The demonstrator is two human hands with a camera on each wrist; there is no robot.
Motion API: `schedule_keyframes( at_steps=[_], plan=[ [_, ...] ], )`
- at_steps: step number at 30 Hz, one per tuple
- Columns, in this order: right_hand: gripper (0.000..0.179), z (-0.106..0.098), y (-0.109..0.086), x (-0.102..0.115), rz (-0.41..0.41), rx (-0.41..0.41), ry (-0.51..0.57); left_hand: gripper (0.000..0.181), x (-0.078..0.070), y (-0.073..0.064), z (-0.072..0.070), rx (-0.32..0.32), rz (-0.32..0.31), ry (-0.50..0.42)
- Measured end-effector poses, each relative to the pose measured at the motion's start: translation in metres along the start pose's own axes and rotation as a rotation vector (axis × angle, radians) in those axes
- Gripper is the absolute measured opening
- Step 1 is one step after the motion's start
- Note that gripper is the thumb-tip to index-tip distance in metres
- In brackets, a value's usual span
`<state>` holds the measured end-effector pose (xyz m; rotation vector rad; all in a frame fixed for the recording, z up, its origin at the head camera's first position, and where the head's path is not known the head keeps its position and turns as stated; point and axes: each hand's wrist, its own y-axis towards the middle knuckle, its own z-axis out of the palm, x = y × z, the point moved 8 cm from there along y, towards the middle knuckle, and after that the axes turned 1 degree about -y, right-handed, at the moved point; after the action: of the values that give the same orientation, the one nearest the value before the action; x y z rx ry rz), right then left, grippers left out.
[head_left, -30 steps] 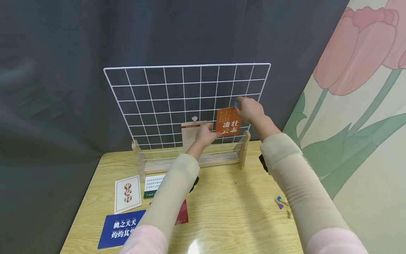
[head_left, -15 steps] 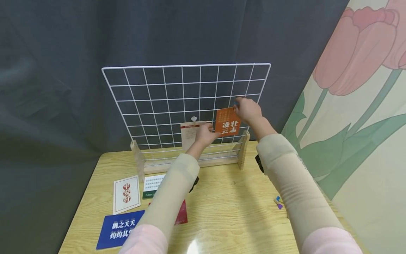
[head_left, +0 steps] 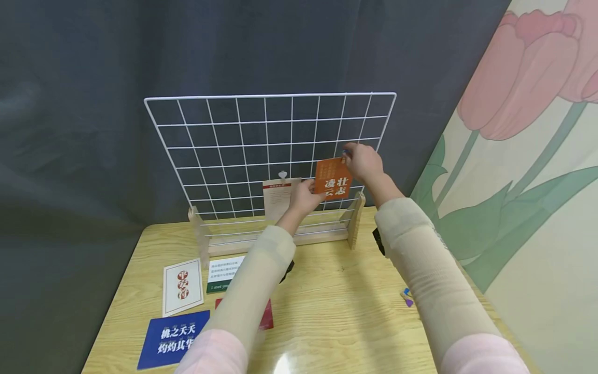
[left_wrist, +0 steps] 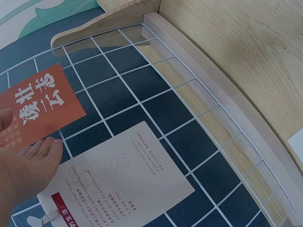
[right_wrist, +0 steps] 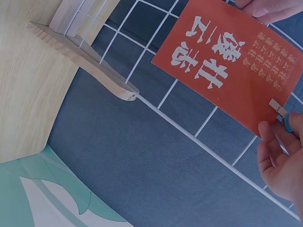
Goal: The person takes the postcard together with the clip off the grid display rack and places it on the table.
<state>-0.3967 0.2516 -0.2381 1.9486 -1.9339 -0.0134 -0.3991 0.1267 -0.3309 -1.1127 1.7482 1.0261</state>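
Observation:
An orange card (head_left: pixel 331 174) with white characters stands against the white wire grid (head_left: pixel 224 145), near its right side. My left hand (head_left: pixel 303 198) pinches the card's left edge, the thumb in front and the other fingers behind it in the left wrist view. At its upper right corner, my right hand (right_wrist: pixel 286 163) pinches a small wooden clothespin (right_wrist: pixel 278 107) with a blue piece on it. The clothespin's tip overlaps the card's edge. A cream printed card (left_wrist: pixel 120 175) hangs beside it, under a clip with a white heart (head_left: pixel 282 175), partly covered by my left hand.
Wooden feet (head_left: pixel 356 221) support the grid on the table. At the left lie a white card (head_left: pixel 182 287), a blue card (head_left: pixel 173 340), a green-and-white card (head_left: pixel 223 272) and a dark red card (head_left: pixel 266 317) partly under my left sleeve. Small clothespins (head_left: pixel 407 297) lie at right.
The head view has shifted slightly, so the scene sits a little further left. My right hand has tipped a little, and less of the blue piece shows. Both hands keep their places on the card.

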Motion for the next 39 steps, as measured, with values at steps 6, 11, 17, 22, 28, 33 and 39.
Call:
schedule_keyframes(
  at_steps=[6,11,17,22,28,33,39],
  plan=[
    [0.03,0.001,-0.002,0.0,0.0,-0.022,0.024,0.033,0.0,-0.001,0.0,-0.017,-0.015,0.034],
    [0.028,-0.001,-0.002,0.002,-0.014,-0.03,0.026,0.028,-0.002,0.001,-0.004,-0.064,-0.019,0.099],
    [0.026,-0.005,-0.002,0.004,-0.036,-0.03,0.0,0.02,-0.007,0.001,-0.007,-0.102,-0.004,0.191],
    [0.019,-0.003,-0.002,0.005,-0.053,0.002,-0.01,0.016,-0.01,0.001,-0.008,-0.123,0.018,0.25],
    [0.014,-0.002,-0.001,0.007,-0.079,0.018,-0.02,0.014,-0.013,0.001,-0.009,-0.143,0.01,0.305],
    [0.012,-0.002,-0.003,0.008,-0.093,0.008,-0.031,0.016,-0.013,0.0,-0.01,-0.127,-0.009,0.311],
    [0.01,-0.007,-0.004,0.008,-0.106,-0.032,-0.043,0.017,-0.015,0.001,-0.012,-0.121,-0.009,0.316]
  ],
)
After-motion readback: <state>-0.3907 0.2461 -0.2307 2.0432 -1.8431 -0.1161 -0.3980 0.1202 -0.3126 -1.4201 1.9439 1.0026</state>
